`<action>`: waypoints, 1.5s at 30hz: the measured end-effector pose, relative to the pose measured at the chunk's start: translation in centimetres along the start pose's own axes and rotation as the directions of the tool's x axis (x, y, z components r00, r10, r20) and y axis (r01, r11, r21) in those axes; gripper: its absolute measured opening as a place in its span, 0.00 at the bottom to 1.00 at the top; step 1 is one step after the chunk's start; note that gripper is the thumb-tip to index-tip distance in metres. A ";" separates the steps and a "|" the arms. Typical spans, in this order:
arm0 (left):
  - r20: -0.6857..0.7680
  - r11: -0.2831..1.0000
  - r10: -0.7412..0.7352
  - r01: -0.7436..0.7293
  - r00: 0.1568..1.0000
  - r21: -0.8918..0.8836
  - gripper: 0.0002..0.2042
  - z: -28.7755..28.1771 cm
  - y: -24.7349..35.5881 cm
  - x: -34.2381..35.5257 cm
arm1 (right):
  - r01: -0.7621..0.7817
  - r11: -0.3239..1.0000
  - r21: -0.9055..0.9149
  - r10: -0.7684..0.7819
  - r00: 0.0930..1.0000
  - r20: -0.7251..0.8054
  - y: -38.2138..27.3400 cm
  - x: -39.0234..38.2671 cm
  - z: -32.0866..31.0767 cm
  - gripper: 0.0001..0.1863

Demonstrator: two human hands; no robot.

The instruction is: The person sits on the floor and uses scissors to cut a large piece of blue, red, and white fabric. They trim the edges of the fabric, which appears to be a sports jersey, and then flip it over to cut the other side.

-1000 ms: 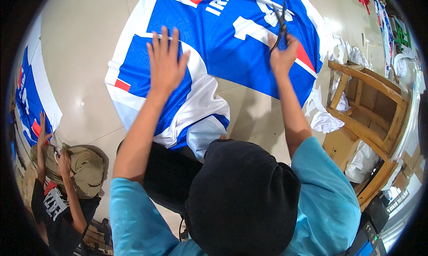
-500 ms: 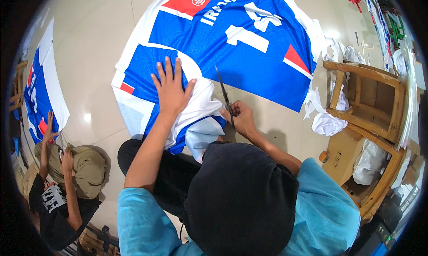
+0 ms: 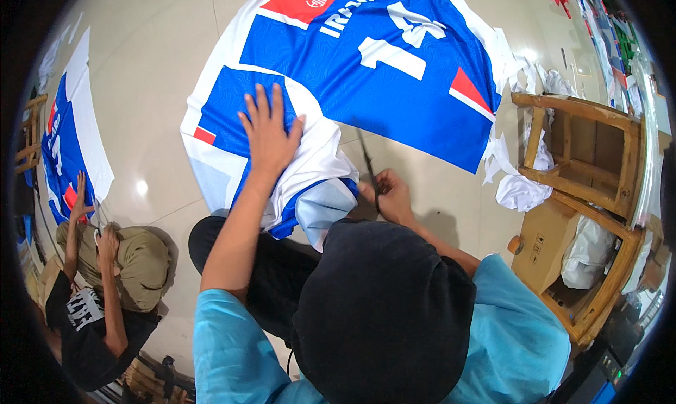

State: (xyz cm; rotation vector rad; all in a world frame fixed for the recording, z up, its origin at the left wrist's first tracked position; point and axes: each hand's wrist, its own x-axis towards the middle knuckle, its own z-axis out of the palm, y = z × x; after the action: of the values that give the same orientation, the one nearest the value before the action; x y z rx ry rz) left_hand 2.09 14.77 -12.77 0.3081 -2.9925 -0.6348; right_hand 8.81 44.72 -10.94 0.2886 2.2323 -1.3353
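Note:
A large blue, white and red printed sports jersey panel (image 3: 422, 115) lies spread on the floor in front of me. My left hand (image 3: 273, 145) rests flat on its left part, fingers spread, next to bunched white cloth (image 3: 310, 154). In my right hand (image 3: 392, 196) are dark scissors (image 3: 367, 154), their blades pointing away from me beside the panel's lower edge. Fingers are curled around the handles. Whether the blade tips touch the fabric, I cannot tell.
At the left a co-worker (image 3: 105, 298) handles a similar blue and white panel (image 3: 70, 129). White fabric scraps (image 3: 520, 193) lie on the right, beside a wooden frame (image 3: 581, 161). Below that are a cardboard box (image 3: 549, 242) and a white plastic bag (image 3: 586, 256).
The scissors have drawn back toward me and slightly right with my right hand. My left hand stays flat on the fabric. The co-worker's hands shift slightly.

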 end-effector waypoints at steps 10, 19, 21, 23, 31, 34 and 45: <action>-0.105 0.918 -0.279 0.297 0.955 0.261 0.43 -0.9 -6.8 2.0 | 0.304 0.849 -0.431 -0.493 0.749 -0.442 -2.1 8.3 -3.1 0.27; -0.111 0.919 -0.303 0.321 0.947 0.230 0.42 -1.0 -6.6 1.6 | 0.228 0.868 -0.442 -0.425 0.802 -0.421 -0.8 6.2 -2.9 0.28; -0.121 0.915 -0.304 0.325 0.945 0.239 0.42 -1.2 -6.8 1.4 | 0.164 0.899 -0.406 -0.344 0.838 -0.424 -1.1 5.7 -3.0 0.28; -0.143 0.919 -0.292 0.319 0.946 0.230 0.42 -1.4 -7.0 1.1 | 0.136 0.908 -0.396 -0.313 0.848 -0.428 -0.9 5.4 -3.1 0.28; -0.162 0.888 -0.340 0.373 0.926 0.270 0.42 -1.6 -8.3 0.2 | 0.122 0.897 -0.425 -0.327 0.830 -0.451 0.7 4.6 -3.1 0.30; -0.111 0.884 -0.392 0.408 0.913 0.229 0.42 -2.0 -7.9 0.0 | 0.135 0.907 -0.398 -0.320 0.836 -0.446 0.5 4.5 -3.4 0.28; -0.055 0.840 -0.481 0.478 0.875 0.256 0.45 -2.4 -7.6 -0.8 | 0.209 0.942 -0.262 -0.316 0.818 -0.481 -1.8 6.8 -1.9 0.25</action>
State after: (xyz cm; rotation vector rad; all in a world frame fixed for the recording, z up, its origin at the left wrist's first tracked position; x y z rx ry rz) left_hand 4.49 7.18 -13.65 1.1035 -3.0120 -0.2531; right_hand 1.64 44.96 -12.48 0.2993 2.9332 -1.2604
